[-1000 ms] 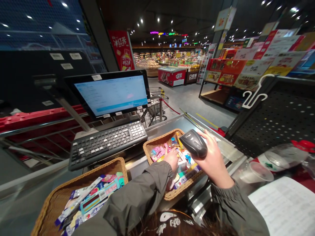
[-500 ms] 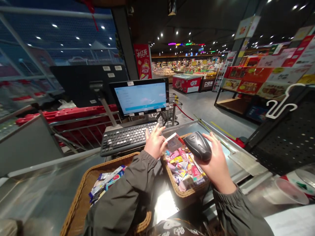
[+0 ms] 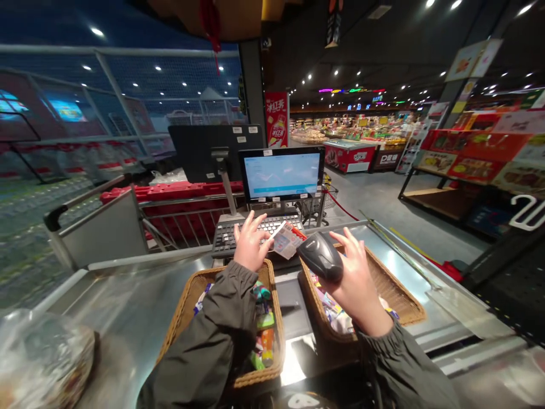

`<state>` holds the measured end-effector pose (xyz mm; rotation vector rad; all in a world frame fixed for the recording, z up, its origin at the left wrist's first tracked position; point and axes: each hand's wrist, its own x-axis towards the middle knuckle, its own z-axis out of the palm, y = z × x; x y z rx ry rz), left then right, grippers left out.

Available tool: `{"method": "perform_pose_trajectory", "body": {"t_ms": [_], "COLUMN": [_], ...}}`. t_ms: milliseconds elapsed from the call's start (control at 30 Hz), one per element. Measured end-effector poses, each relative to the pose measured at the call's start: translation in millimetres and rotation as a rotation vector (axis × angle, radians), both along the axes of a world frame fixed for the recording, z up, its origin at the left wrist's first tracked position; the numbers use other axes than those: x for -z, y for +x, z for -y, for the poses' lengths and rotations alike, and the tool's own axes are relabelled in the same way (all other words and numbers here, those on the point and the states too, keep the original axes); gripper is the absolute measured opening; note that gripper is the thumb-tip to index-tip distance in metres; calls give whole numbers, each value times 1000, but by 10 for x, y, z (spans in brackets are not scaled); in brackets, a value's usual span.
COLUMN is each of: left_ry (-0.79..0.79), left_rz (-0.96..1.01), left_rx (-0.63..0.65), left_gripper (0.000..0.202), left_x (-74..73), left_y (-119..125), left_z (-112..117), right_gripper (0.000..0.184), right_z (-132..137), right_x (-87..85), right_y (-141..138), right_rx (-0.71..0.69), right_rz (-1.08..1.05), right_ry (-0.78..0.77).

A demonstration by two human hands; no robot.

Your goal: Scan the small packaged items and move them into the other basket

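Observation:
My left hand (image 3: 250,245) pinches a small flat printed packet (image 3: 286,242) with a white edge and a red strip, between thumb and fingers. Its other fingers are raised in front of the keyboard (image 3: 224,234). In my right hand (image 3: 355,281) is a black handheld barcode scanner (image 3: 320,257), its head close to the packet's right side. Two fingers of that hand stick up free of the scanner; the handle is hidden. Below my arms are a left wicker basket (image 3: 279,324) and a right wicker basket (image 3: 409,307), both holding colourful small wrapped packets.
A lit monitor (image 3: 283,176) stands behind the keyboard, with a second dark screen (image 3: 213,149) facing away. A clear plastic bag (image 3: 46,352) lies on the metal counter (image 3: 140,307) at left. Stacked gift boxes (image 3: 477,153) are at the right; a red freezer (image 3: 349,156) stands farther back.
My view has swung left, bringing the plastic bag into sight. The packet has turned to show more of its printed face. Both hands keep their holds.

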<state>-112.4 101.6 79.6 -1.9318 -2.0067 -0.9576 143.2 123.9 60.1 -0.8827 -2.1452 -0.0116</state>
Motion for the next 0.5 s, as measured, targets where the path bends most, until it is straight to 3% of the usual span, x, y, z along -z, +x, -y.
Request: {"method": "perform_pose_trajectory", "body": {"t_ms": [500], "left_ry": [-10], "left_rz": [48], "left_rx": [-106], "left_gripper": [17], "left_x": [71], "left_y": [-325], "left_z": [354], "right_gripper": [40], "right_z": [273], "right_x": [-17], "right_y": [-363], "right_rx": [-117], "right_rz": [41], "right_ry": [-20]}}
